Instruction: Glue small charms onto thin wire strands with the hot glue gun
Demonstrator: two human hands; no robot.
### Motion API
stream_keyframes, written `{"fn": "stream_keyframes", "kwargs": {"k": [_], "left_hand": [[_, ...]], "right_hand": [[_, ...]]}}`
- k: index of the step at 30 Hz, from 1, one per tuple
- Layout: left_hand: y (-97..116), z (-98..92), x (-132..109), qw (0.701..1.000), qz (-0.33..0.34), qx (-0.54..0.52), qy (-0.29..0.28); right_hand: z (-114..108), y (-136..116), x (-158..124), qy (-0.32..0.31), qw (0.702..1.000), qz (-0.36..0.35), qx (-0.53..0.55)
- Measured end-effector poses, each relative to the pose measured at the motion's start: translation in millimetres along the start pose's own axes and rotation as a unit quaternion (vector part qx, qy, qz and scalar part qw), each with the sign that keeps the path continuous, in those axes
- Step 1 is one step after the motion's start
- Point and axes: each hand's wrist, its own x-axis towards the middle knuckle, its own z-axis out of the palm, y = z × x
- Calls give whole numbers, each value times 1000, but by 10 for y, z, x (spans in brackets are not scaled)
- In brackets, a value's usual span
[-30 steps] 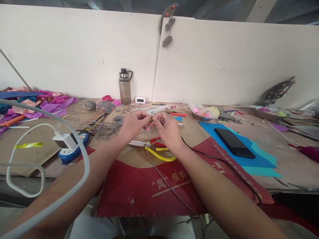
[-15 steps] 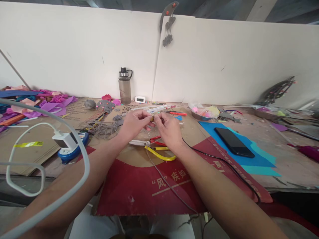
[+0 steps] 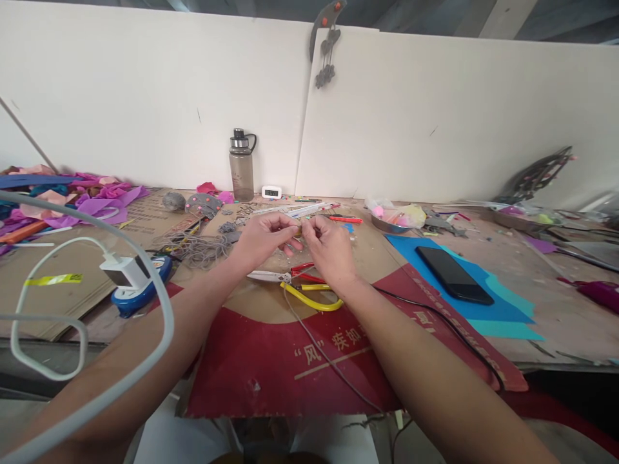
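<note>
My left hand [image 3: 268,240] and my right hand [image 3: 327,248] meet fingertip to fingertip over the cardboard. Both are closed in a pinch around something tiny and yellowish-brown, too small to name. Just below them lie scissors with yellow handles [image 3: 314,303] and a red-handled tool [image 3: 304,270], partly hidden by my right wrist. A thin grey cord [image 3: 316,345] runs from near the scissors to the front edge. Left of my left hand is a tangle of grey yarn [image 3: 198,251].
A power strip [image 3: 126,299] with a charger and looping white cable [image 3: 164,322] stands at left. A phone [image 3: 453,276] lies on blue sheets [image 3: 507,310] at right. Behind are a bottle [image 3: 242,171], a small clock [image 3: 271,192] and a metal bowl [image 3: 387,225].
My hands stay pinched together in nearly the same place, the fingertips shifting only slightly. The yellowish-brown bit shows less between them now.
</note>
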Motion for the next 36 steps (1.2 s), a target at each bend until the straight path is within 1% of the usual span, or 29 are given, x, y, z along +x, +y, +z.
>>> {"fn": "stream_keyframes", "kwargs": {"k": [4,10,15,18,22,24,26,30,36], "left_hand": [[3,3,0,1000,-7,-10,-16],[23,17,-6,1000,9,-4,-27],[-3,15,7,1000,-8,17,-15],[-34,3,16,999,-13,52,4],[-41,-14,20,993,11,99,69],[-39,-17,24,989,16,103,102],[-49,-17,33,988,18,88,122],[-101,-7,55,990,16,40,135],[-139,35,52,988,9,14,152]], "right_hand": [[0,8,2,-2,1000,-2,-2],[0,0,3,2,1000,6,-18],[20,5,-2,-3,1000,-9,-16],[22,7,-7,-21,999,-24,0],[19,2,-16,-27,998,-25,41],[28,-5,-25,-25,997,-21,76],[44,-17,-37,-25,994,-19,101],[86,-43,-60,-18,994,-15,109],[137,-50,-68,-2,994,1,110]]}}
